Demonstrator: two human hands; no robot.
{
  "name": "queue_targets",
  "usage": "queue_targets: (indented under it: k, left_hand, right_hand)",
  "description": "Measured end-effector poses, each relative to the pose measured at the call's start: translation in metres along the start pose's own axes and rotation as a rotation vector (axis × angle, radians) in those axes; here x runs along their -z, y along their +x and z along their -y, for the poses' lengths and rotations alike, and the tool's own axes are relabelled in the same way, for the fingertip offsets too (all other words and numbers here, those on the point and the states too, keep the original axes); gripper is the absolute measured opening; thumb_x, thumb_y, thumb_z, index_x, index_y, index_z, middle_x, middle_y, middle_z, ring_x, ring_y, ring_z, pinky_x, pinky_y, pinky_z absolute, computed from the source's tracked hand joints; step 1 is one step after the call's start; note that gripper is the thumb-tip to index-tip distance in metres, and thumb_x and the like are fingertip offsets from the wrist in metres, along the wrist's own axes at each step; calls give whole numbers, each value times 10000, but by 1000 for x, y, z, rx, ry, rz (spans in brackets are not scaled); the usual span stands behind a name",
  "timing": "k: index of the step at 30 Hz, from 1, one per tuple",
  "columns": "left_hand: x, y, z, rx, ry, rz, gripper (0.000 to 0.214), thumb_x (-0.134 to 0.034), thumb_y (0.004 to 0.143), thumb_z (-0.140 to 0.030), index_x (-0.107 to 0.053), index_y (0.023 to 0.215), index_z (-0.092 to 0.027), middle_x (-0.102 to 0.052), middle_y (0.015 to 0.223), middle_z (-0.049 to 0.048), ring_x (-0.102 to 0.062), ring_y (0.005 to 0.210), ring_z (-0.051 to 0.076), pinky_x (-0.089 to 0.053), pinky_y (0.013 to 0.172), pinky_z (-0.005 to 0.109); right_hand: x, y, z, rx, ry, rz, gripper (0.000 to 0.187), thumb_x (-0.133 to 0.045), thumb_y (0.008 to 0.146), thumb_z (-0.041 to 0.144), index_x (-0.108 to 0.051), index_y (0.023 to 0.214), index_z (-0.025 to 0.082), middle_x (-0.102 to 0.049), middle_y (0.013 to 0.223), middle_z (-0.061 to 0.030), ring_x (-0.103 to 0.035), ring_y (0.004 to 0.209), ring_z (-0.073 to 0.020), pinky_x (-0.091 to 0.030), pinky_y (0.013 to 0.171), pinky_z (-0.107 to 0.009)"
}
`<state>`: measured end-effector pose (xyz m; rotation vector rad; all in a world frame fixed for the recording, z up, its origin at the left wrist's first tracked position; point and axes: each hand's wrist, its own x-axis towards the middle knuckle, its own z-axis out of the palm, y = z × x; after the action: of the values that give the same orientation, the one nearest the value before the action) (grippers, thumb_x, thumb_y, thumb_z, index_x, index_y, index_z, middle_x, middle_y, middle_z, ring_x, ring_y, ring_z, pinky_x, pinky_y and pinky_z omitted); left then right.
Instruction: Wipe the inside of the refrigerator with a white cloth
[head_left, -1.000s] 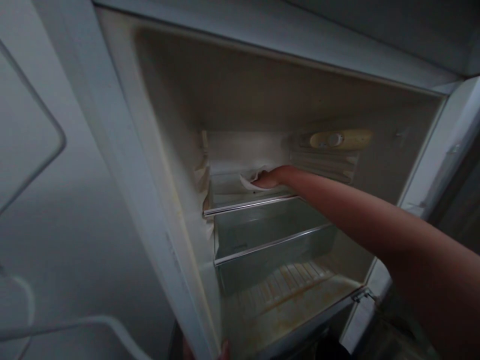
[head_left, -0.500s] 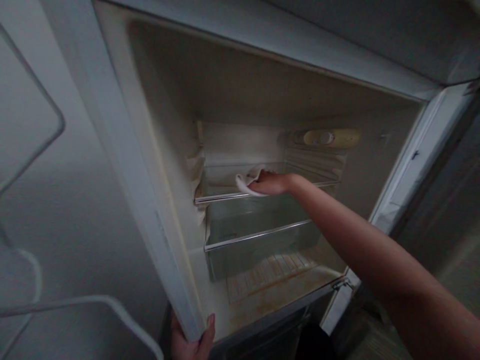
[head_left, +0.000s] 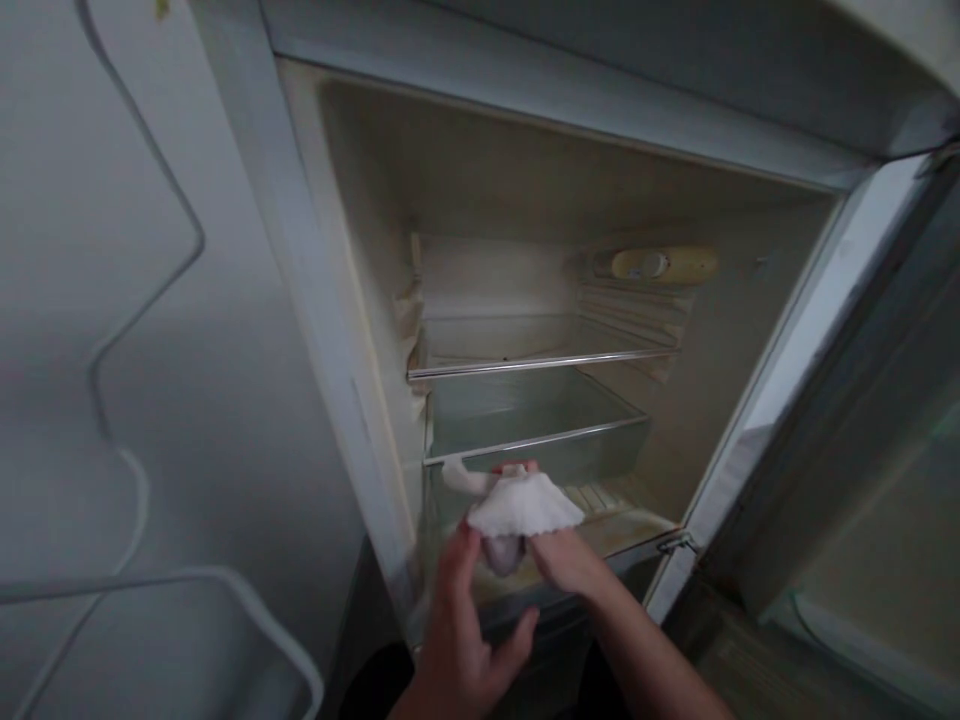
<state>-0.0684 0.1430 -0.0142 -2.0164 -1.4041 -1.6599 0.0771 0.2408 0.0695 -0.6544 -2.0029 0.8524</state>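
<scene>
An open, empty fridge fills the view. My right hand (head_left: 566,560) is in front of its lower edge, fingers closed under a white cloth (head_left: 525,505) that drapes over them. My left hand (head_left: 465,630) is raised beside it with fingers spread, its fingertips reaching up to the cloth's left side. Behind the hands are two glass shelves, the upper shelf (head_left: 540,362) and the lower shelf (head_left: 536,440).
The open fridge door (head_left: 112,400) with its wire-like rails stands at the left. A yellowish thermostat dial housing (head_left: 656,265) sits high on the back wall. The stained fridge floor (head_left: 622,525) lies behind the hands. A wooden floor shows at bottom right.
My right hand pulled the cloth off the upper shelf and down out of the fridge. My left hand let go of the fridge's lower edge and rose to the cloth.
</scene>
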Motion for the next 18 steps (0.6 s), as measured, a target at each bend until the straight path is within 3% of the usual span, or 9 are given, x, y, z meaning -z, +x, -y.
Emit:
queue_targets:
  k: [2, 4, 6, 8, 10, 13, 14, 16, 18]
  left_hand:
    - [-9, 35, -5, 212, -205, 27, 922, -705, 851, -344, -186, 1599, -202, -483, 1517, 191, -591, 1284, 275, -544, 1017, 412]
    - [-17, 59, -5, 349, -368, 45, 690, -655, 886, -371, -402, 1501, -185, -644, 1314, 125, -671, 1093, 218, -558, 927, 338]
    - [-22, 71, -2, 429, -452, 72, 371, -627, 889, -349, -643, 1211, -167, -719, 1053, 54, -685, 932, 186, -548, 834, 285]
    - [-25, 78, -1, 455, -474, 79, 185, -620, 855, -301, -692, 962, -169, -711, 895, 16, -669, 846, 170, -523, 772, 256]
    - [-28, 82, -1, 450, -469, 84, 140, -612, 805, -251, -679, 905, -179, -703, 848, -3, -654, 804, 155, -497, 725, 235]
    - [-31, 87, -6, 501, -453, 127, 229, -608, 764, -230, -646, 987, -193, -700, 822, -20, -642, 737, 142, -464, 647, 216]
    - [-32, 88, -7, 519, -445, 152, 248, -613, 758, -231, -631, 1003, -197, -693, 804, -27, -636, 714, 140, -453, 627, 215]
    - [-35, 88, -7, 524, -421, 221, 223, -605, 752, -216, -608, 974, -206, -670, 761, -38, -624, 685, 139, -439, 610, 217]
    - [-37, 87, -6, 498, -368, 310, 167, -586, 745, -187, -598, 909, -215, -660, 739, -41, -622, 683, 140, -434, 622, 223]
  right_hand:
    - [2, -19, -8, -51, 28, 95, 385, -354, 963, 491, -658, 1096, 296, -670, 1172, -87, -585, 1214, -242, -435, 1141, -444]
    - [11, -31, -13, -113, 29, 85, 404, -390, 935, 541, -703, 1038, 308, -704, 1126, -86, -591, 1221, -272, -450, 1121, -481]
    - [23, -37, -18, -216, 72, -19, 420, -394, 924, 562, -715, 995, 301, -721, 1075, -89, -625, 1169, -295, -487, 1070, -505]
    - [34, -42, -25, -332, 170, -156, 425, -376, 926, 560, -699, 965, 287, -725, 1000, -93, -665, 1078, -309, -537, 981, -510]
    - [38, -50, -34, -382, 184, -391, 357, -424, 920, 545, -664, 957, 282, -709, 960, -97, -678, 977, -312, -566, 881, -501]
    - [23, -73, -46, -134, -104, -810, 111, -567, 909, 393, -598, 948, 293, -646, 892, -69, -638, 848, -274, -556, 775, -446]
    - [13, -82, -50, 21, -209, -817, 55, -592, 904, 315, -586, 954, 293, -627, 873, -52, -623, 826, -251, -544, 752, -411]
    - [-12, -96, -54, 241, -293, -592, 120, -587, 901, 194, -586, 988, 276, -620, 871, -33, -612, 826, -212, -517, 735, -350]
    - [-35, -99, -57, 177, -179, -378, 158, -533, 942, 180, -590, 1071, 253, -639, 936, -40, -620, 865, -187, -509, 755, -320]
